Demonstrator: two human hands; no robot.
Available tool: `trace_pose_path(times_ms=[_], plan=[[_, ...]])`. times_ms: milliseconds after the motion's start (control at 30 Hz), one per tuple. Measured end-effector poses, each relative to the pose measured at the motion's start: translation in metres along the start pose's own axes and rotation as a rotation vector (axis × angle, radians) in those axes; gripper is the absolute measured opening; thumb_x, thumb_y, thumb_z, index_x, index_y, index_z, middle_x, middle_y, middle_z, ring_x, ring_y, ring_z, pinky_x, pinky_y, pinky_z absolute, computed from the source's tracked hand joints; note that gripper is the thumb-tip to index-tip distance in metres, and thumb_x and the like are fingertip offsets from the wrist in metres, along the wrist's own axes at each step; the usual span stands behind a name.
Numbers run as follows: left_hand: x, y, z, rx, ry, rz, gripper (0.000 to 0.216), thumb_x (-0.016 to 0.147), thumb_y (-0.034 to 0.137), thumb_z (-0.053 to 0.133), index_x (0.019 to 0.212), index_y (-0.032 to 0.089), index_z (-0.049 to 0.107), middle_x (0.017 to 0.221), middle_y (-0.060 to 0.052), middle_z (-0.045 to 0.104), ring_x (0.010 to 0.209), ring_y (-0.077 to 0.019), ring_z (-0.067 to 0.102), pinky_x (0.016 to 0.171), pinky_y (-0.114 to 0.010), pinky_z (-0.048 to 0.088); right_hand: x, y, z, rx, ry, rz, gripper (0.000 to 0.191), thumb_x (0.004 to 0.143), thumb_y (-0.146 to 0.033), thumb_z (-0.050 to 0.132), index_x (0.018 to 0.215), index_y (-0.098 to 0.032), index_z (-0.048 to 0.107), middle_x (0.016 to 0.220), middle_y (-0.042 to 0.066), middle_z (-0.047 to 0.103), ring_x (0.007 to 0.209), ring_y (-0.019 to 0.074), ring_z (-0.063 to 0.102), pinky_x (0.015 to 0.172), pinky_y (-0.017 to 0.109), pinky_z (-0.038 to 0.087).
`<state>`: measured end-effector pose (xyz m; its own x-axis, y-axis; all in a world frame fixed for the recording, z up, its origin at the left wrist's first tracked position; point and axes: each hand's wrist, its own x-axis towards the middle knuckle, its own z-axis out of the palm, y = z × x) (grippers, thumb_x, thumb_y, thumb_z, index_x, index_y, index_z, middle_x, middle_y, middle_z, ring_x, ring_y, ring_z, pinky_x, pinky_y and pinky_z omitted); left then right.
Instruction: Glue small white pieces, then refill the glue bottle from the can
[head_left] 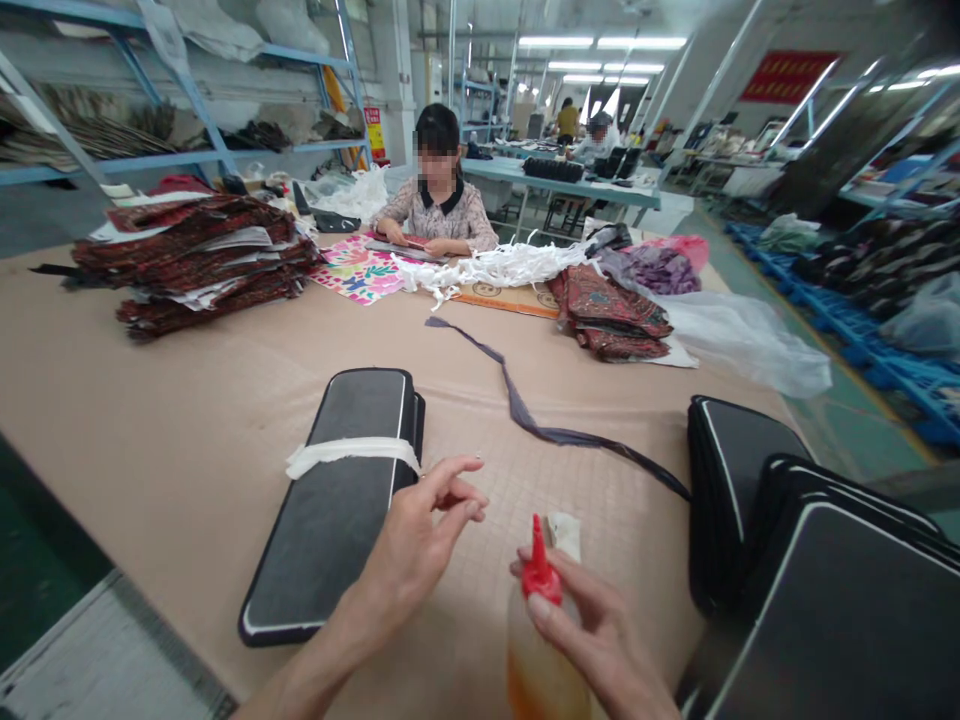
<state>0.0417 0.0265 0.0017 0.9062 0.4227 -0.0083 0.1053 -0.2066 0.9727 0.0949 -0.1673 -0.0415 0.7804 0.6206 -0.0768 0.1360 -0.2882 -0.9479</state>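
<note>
My left hand (420, 520) is raised over the table beside a stack of flat black panels with rounded ends (341, 530). Its fingers are loosely bent and apart, with nothing visible in them. A white strip (352, 452) wraps across that stack. My right hand (592, 620) pinches the red nozzle cap (540, 578) of a squeeze bottle (536, 670). The bottle is translucent, with amber liquid low inside, and its bottom runs out of view. Just behind the cap, partly hidden by my fingers, is a small off-white piece (565, 533).
More black panels (862, 610) are piled at the right. A dark fabric strip (517, 405) trails over the brown tabletop (187, 420). Patterned red fabric stacks (202, 245) and white strips (510, 264) lie farther back. A person (439, 200) sits across the table, hands on fabric.
</note>
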Motion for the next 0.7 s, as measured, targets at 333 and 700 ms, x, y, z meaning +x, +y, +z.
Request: trace_pose_path(times_ms=[333, 700], plan=[[-0.003, 0.016, 0.017, -0.279, -0.076, -0.117, 0.045, 0.068, 0.024, 0.066, 0.110, 0.016, 0.053, 0.081, -0.003, 0.066, 0.074, -0.0149, 0.059, 0.070, -0.027, 0.044, 0.012, -0.012, 0.015, 0.450, -0.252, 0.061, 0.034, 0.078, -0.042, 0.055, 0.106, -0.025, 0.064, 0.104, 0.007, 0.062, 0.102, 0.0247, 0.055, 0.098, 0.043, 0.038], [-0.057, -0.066, 0.044, -0.371, -0.318, -0.396, 0.111, 0.052, 0.026, 0.081, 0.139, 0.024, 0.014, 0.146, -0.013, 0.028, 0.132, -0.0271, 0.030, 0.108, -0.040, 0.025, 0.010, 0.015, 0.047, 0.435, 0.174, 0.037, 0.072, 0.066, -0.046, 0.069, 0.126, -0.023, 0.037, 0.102, 0.005, 0.059, 0.095, 0.0181, 0.059, 0.086, 0.030, 0.048]])
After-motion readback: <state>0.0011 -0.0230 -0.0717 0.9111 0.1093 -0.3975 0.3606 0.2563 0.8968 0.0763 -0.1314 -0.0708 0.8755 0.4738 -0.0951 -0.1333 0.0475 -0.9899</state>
